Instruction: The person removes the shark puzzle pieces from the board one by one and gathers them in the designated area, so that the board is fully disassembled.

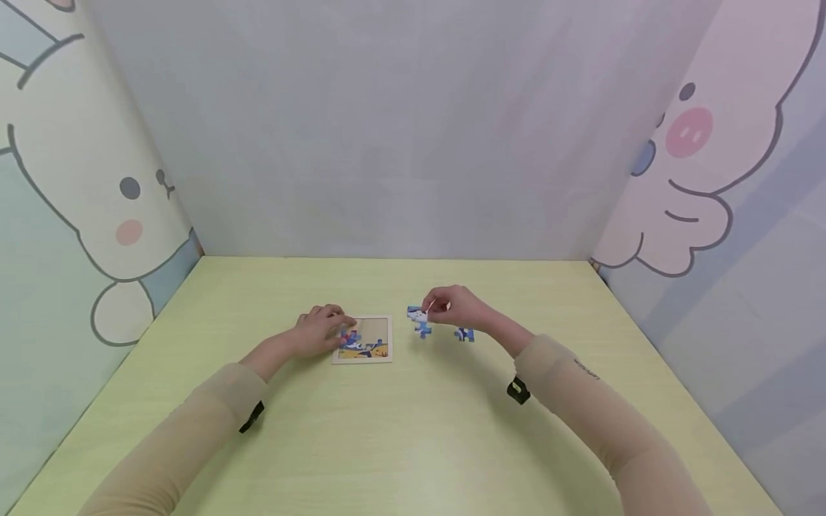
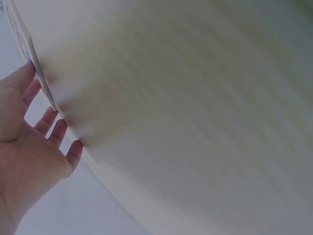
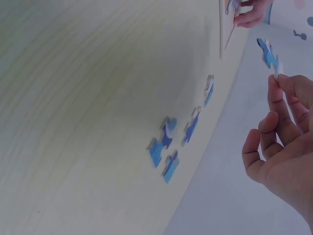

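Note:
A small wooden puzzle tray point(image 1: 390, 340) lies flat on the table, with some picture pieces fitted along its lower and left parts and bare wood above. My left hand point(image 1: 318, 331) rests at the tray's left side, thumb and fingers touching its edge and spread loosely in the left wrist view. Between thumb and index finger, my right hand point(image 1: 459, 307) pinches a blue and white puzzle piece point(image 3: 268, 53), held above the table to the right of the tray. Below that hand lie loose puzzle pieces point(image 3: 166, 134), several of them visible in the right wrist view.
The pale yellow table point(image 1: 400, 430) ends at a grey curtain point(image 1: 400, 143) at the back. Cartoon-printed walls point(image 1: 64, 287) stand on both sides. One loose blue piece point(image 1: 464, 335) lies under the right wrist.

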A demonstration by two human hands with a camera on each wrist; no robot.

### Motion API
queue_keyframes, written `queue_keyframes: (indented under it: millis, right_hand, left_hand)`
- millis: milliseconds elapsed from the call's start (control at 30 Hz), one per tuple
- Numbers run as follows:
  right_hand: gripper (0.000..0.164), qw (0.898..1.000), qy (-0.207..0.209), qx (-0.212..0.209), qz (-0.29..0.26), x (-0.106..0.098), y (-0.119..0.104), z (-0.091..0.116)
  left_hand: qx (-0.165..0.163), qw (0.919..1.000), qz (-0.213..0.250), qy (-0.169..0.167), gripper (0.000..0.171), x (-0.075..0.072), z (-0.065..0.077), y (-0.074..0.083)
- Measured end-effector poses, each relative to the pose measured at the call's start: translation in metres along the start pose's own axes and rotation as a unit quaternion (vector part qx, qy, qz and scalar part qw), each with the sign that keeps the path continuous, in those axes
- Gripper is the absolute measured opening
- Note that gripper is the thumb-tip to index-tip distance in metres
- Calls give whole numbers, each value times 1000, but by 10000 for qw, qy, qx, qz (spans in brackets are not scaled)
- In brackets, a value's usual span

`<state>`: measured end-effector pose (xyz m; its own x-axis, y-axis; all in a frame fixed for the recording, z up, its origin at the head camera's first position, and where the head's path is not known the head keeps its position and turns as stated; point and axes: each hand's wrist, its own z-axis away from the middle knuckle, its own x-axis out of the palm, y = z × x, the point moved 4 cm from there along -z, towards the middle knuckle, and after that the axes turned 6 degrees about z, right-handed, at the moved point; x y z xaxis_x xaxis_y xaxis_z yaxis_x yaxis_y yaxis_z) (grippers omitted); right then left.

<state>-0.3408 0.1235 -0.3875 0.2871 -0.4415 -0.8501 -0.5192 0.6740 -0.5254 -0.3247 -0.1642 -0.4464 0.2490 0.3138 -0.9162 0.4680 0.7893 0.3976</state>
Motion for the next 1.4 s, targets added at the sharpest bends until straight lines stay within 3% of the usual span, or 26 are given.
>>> queue_keyframes:
  millis: [400, 900, 1200, 1400]
  right_hand:
    - [9, 9985, -261, 467, 147, 6, 33, 12]
    - [9, 9954, -250, 919, 123, 17, 59, 10]
    - [10, 9929, -224, 1157, 145, 16, 66, 8]
    - [13, 9944, -131, 1043, 130, 10, 59, 8]
  left_hand:
    - [-39, 10000, 38, -16, 42, -2, 1, 2]
    - [-36, 10000, 4, -46, 42, -3, 0, 6]
    - [55, 10000, -53, -25, 42, -2, 1, 3]
    - [78, 9998, -26, -166, 45, -3, 2, -1]
